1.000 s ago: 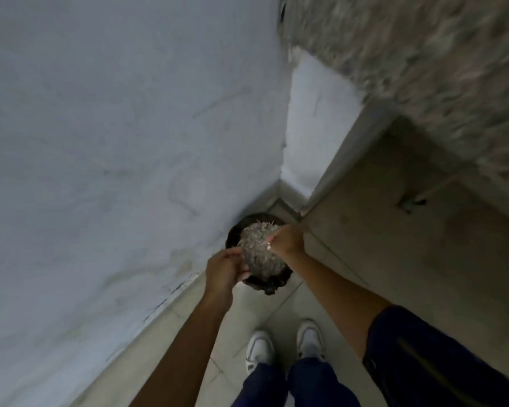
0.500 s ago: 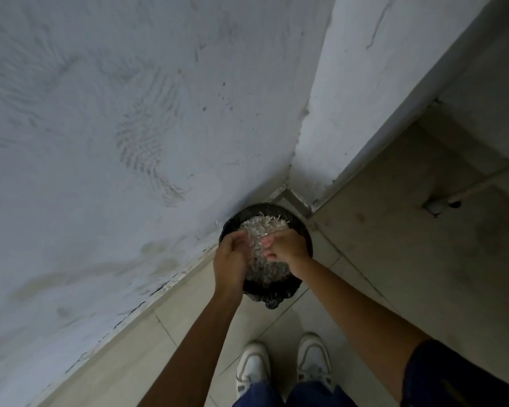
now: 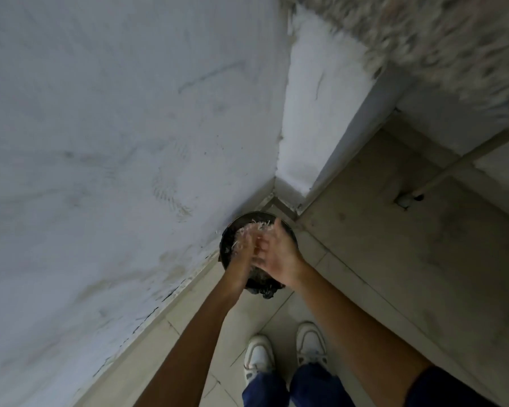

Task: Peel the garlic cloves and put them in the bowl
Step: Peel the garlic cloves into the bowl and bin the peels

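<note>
At the bottom of the frame stand two white shoes [image 3: 285, 352] below blue trouser legs [image 3: 294, 387], on a floor [image 3: 394, 259] of pale beige tiles with thin grout lines. Both bare forearms reach up toward the middle of the picture. The left hand [image 3: 243, 254] and right hand [image 3: 279, 254] meet just above a round black bin [image 3: 227, 245] lined with a dark bag; both are blurred, so I cannot tell whether either one grips anything or lies slack. Pale garlic skins [image 3: 259, 227] heap in the bin's mouth, showing just beyond the fingers (no bowl or whole cloves can be made out). The bin sits on the floor in the corner, close against the grey-white plaster wall [image 3: 115, 142] that fills the left half of the frame. A white pillar [image 3: 315, 118] rises behind it at centre top. To the right, a thin pipe [image 3: 441, 177] runs above the floor, and a speckled stone slab [image 3: 438, 33] crosses the upper right corner, smeared by blur.
</note>
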